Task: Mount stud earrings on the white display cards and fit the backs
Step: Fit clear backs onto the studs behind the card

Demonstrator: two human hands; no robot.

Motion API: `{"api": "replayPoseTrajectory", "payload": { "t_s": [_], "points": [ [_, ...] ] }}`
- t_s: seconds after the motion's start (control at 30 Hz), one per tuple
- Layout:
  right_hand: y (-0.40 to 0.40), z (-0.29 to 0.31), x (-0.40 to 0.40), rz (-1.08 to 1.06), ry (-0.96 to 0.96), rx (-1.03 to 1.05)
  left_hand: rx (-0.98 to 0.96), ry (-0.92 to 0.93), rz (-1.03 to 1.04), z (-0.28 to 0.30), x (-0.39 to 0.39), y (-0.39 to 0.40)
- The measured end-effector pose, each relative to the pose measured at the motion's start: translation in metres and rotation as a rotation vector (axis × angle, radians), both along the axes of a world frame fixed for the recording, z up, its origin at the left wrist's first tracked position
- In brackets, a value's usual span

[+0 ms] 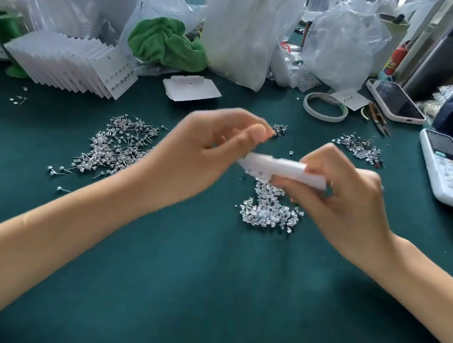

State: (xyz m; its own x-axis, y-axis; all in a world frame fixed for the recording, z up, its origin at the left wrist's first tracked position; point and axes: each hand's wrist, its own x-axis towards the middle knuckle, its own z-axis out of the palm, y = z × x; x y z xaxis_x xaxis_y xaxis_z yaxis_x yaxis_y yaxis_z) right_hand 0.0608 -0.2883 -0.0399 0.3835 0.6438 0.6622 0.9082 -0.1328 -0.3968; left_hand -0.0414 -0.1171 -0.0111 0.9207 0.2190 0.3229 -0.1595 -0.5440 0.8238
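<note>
A: Above the middle of the green worktop (pixel 206 295), the right hand (pixel 339 200) has its grip closed on a white card (pixel 281 169), held edge-on over the pile of clear backs (pixel 268 212).

B: And the left hand (pixel 210 153)?

A: Fingertips pinched together just by the card's left end; blurred, so I cannot tell whether it holds a back or a stud.

B: The risk?

A: A tiny piece could slip from that pinch into the backs pile, or a post could bend the thin card. The stud heap (pixel 116 145) lies left, finished cards (pixel 71 65) far left.
</note>
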Motion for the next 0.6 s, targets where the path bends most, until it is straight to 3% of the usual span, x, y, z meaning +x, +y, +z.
{"api": "replayPoseTrajectory", "payload": {
  "t_s": [0.07,0.1,0.23,0.37,0.6],
  "points": [
    [0.006,0.008,-0.002,0.042,0.546,0.131,0.205,-0.102,0.039,0.006,-0.002,0.006],
    [0.009,0.012,-0.002,0.071,0.695,0.16,0.332,-0.123,0.02,0.007,-0.004,0.007],
    [0.022,0.022,-0.001,0.165,0.997,0.14,0.665,-0.12,-0.023,0.002,-0.002,0.008],
    [0.041,0.025,-0.004,0.23,1.149,0.042,0.658,-0.141,0.044,0.004,-0.007,0.022],
    [0.101,0.033,-0.012,0.293,1.143,-0.139,0.529,-0.064,0.158,0.001,-0.03,0.063]
  ]
}}
